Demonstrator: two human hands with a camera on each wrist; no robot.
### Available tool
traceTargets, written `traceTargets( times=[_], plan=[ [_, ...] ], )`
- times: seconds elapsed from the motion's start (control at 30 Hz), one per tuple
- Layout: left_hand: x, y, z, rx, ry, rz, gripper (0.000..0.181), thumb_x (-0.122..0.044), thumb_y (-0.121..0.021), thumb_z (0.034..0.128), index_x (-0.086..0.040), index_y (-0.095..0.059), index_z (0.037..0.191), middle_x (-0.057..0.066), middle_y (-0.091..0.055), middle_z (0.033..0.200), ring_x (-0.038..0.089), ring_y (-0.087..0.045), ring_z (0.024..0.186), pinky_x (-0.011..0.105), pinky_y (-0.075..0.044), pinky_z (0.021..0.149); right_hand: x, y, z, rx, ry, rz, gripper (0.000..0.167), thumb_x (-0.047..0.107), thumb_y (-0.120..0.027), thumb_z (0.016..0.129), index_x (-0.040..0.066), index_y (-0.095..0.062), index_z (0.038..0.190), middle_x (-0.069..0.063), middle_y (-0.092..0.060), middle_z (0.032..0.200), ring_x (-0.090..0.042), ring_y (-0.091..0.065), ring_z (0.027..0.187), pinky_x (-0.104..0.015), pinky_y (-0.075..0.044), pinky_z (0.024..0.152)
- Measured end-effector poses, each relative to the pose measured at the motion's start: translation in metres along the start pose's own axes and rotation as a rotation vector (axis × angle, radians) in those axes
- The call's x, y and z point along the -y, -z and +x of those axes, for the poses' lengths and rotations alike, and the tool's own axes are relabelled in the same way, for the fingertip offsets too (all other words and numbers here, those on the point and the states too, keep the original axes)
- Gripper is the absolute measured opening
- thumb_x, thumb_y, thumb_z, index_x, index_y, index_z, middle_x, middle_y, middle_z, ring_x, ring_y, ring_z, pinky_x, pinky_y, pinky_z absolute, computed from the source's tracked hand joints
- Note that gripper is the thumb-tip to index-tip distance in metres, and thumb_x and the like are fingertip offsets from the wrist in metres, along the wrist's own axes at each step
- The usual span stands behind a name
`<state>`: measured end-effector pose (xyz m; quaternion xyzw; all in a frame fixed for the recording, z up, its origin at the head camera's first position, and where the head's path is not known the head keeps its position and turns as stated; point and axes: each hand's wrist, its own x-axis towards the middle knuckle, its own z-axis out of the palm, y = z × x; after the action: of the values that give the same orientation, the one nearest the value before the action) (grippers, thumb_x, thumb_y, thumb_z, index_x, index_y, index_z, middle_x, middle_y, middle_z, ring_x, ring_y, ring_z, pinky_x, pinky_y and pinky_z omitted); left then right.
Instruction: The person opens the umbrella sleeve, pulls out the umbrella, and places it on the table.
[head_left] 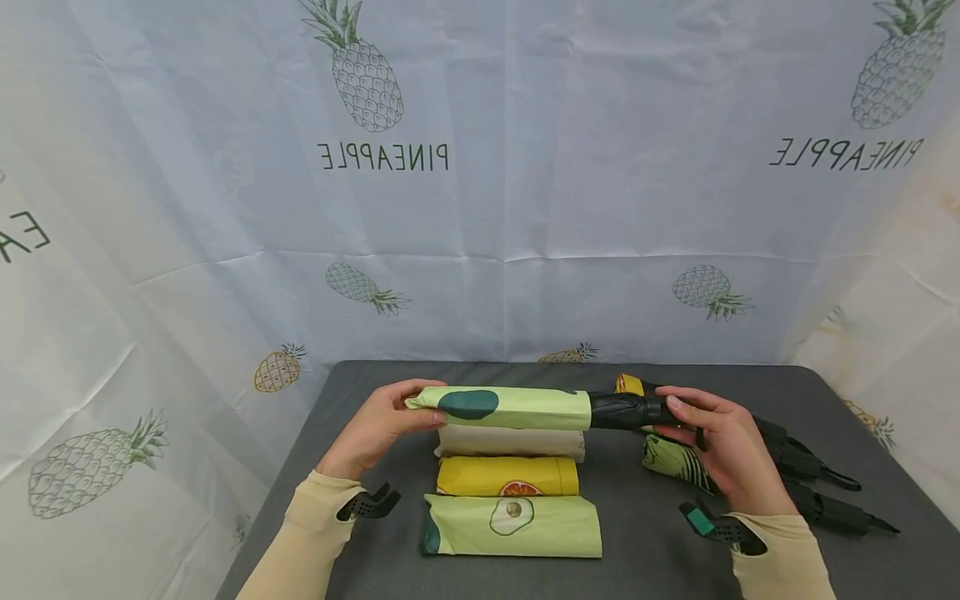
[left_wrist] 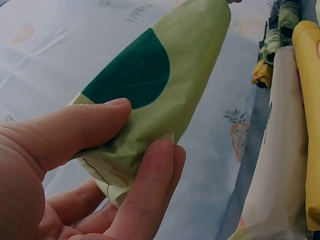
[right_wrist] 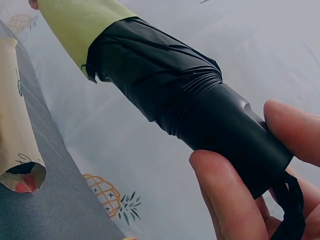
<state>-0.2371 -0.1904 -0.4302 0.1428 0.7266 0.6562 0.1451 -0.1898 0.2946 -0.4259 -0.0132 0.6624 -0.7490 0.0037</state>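
A folded black umbrella (head_left: pixel 626 410) is held level above the table, its far part inside a light green sleeve (head_left: pixel 536 408) with a dark green patch. At the sleeve's closed end, my left hand (head_left: pixel 378 425) pinches the fabric between thumb and fingers. My right hand (head_left: pixel 731 446) grips the black handle (right_wrist: pixel 240 135) at the other end, where a wrist strap (right_wrist: pixel 290 207) hangs. In the right wrist view, bunched black canopy shows between handle and sleeve mouth. How far the umbrella reaches inside is hidden.
Below lie a cream sleeve (head_left: pixel 517 443), a yellow sleeve (head_left: pixel 502 477) and a green avocado-print sleeve (head_left: pixel 555 527) on the dark grey table (head_left: pixel 637 550). Folded umbrellas, one with a black handle (head_left: pixel 840 512), lie at right, partly behind my right hand. A pineapple-print curtain (head_left: pixel 525 192) hangs behind.
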Motion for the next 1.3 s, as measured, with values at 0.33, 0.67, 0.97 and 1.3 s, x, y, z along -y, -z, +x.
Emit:
traceTargets(
  times=[0.33, 0.67, 0.97, 1.3],
  plan=[
    [-0.001, 0.0, -0.001, 0.002, 0.006, -0.016, 0.056, -0.012, -0.086, 0.0935, -0.007, -0.066, 0.145, 0.007, -0.07, 0.131, 0.018, -0.075, 0.112, 0.038, -0.065, 0.101, -0.001, 0.004, 0.0, 0.006, 0.009, 0.018, 0.026, 0.015, -0.066, 0.109, 0.019, -0.079, 0.131, 0.016, -0.068, 0.127, -0.007, -0.077, 0.106, -0.026, -0.066, 0.088],
    [-0.002, 0.001, -0.002, 0.008, 0.003, -0.023, 0.055, -0.011, -0.085, 0.0947, -0.007, -0.065, 0.146, 0.005, -0.07, 0.132, 0.018, -0.076, 0.114, 0.042, -0.063, 0.104, -0.003, 0.01, -0.001, -0.001, 0.026, -0.012, 0.027, 0.017, -0.063, 0.111, 0.024, -0.078, 0.132, 0.021, -0.068, 0.128, -0.007, -0.079, 0.1, -0.024, -0.064, 0.086],
    [-0.002, 0.001, -0.002, 0.004, 0.003, -0.025, 0.055, -0.011, -0.085, 0.0942, -0.007, -0.065, 0.146, 0.005, -0.07, 0.133, 0.018, -0.076, 0.114, 0.038, -0.064, 0.102, -0.003, 0.013, -0.001, 0.001, 0.036, -0.019, 0.028, 0.015, -0.062, 0.112, 0.021, -0.078, 0.134, 0.022, -0.067, 0.128, -0.007, -0.078, 0.1, -0.024, -0.064, 0.088],
    [-0.001, 0.003, -0.001, -0.011, 0.008, -0.014, 0.054, -0.01, -0.084, 0.0951, -0.007, -0.066, 0.146, 0.005, -0.07, 0.131, 0.034, -0.073, 0.123, 0.038, -0.064, 0.102, 0.0, 0.015, -0.002, 0.006, 0.059, 0.017, 0.028, 0.012, -0.061, 0.112, 0.02, -0.079, 0.131, 0.02, -0.07, 0.126, -0.004, -0.074, 0.107, -0.027, -0.066, 0.089]
  ],
)
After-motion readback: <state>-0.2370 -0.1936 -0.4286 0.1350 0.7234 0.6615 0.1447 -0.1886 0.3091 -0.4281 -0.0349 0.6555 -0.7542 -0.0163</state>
